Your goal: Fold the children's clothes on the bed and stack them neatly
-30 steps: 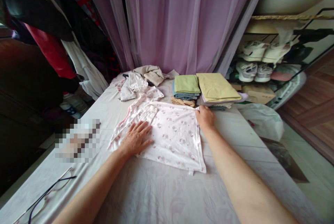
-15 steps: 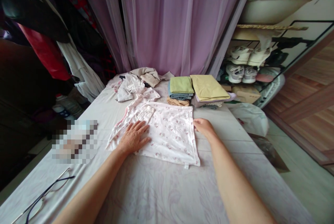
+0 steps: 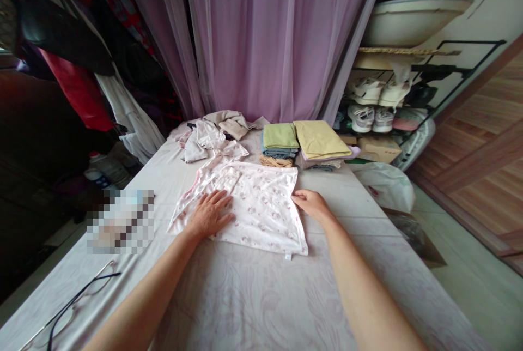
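A white shirt with a small print and pink trim lies spread on the patterned sheet. My left hand rests flat on its left part, fingers spread. At the shirt's right edge, my right hand pinches the hem between thumb and fingers, and the edge is drawn in slightly there. A small white label sticks out from the shirt's lower right corner.
Behind the shirt are a rumpled clothes pile, a stack topped with green cloth and another topped with yellow cloth. Eyeglasses lie front left, near a blurred-out item. A shoe rack stands right.
My right hand has moved a little to the left, drawing the shirt's right edge inward. My left hand stays on the cloth. The camera view has shifted slightly.
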### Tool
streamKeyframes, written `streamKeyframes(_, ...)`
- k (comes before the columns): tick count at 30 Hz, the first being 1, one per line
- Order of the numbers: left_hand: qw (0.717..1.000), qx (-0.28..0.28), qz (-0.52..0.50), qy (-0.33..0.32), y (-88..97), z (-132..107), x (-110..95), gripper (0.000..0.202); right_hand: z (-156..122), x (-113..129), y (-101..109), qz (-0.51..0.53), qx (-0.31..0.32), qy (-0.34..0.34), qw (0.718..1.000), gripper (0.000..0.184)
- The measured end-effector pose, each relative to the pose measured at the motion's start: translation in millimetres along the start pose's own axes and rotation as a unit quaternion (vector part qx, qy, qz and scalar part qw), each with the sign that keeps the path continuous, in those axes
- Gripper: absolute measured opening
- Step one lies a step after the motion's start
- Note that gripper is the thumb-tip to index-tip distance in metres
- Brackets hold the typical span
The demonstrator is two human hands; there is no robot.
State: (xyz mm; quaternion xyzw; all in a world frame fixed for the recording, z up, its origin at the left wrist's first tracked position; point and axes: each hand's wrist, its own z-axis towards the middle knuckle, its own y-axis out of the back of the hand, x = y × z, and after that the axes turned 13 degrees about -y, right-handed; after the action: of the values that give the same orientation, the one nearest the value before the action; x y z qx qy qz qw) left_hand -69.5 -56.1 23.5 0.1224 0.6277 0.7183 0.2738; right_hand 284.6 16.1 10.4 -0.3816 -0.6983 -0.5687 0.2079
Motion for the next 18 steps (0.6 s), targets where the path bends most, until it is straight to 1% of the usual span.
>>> streamKeyframes(7,1.0,-0.004,-0.005,0.004,0.6,0,-1,0.057,-11,-4,2,-0.045,-0.006,0.014,0.999,0.021)
streamKeyframes(11,1.0,0.004,-0.019,0.009,3.3,2,-4,0.059,-18,6,5,-0.086,-0.02,0.001,0.996,0.022)
streamKeyframes(13,0.998,-0.001,-0.056,0.02,7.3,2,-2,0.059,-23,12,6,-0.125,-0.044,-0.013,0.991,0.023)
streamKeyframes(14,0.996,-0.013,-0.082,0.036,10.1,1,1,0.057,-26,14,5,-0.145,-0.059,-0.02,0.987,0.024)
streamKeyframes(15,0.991,-0.035,-0.106,0.067,13.6,-1,5,0.055,-28,16,5,-0.162,-0.074,-0.026,0.984,0.025)
streamKeyframes(16,0.984,-0.062,-0.123,0.112,17.7,-4,11,0.052,-30,17,5,-0.175,-0.088,-0.029,0.98,0.026)
streamKeyframes(18,0.959,-0.118,-0.119,0.23,26.8,-12,27,0.047,-34,17,3,-0.187,-0.11,-0.024,0.976,0.027)
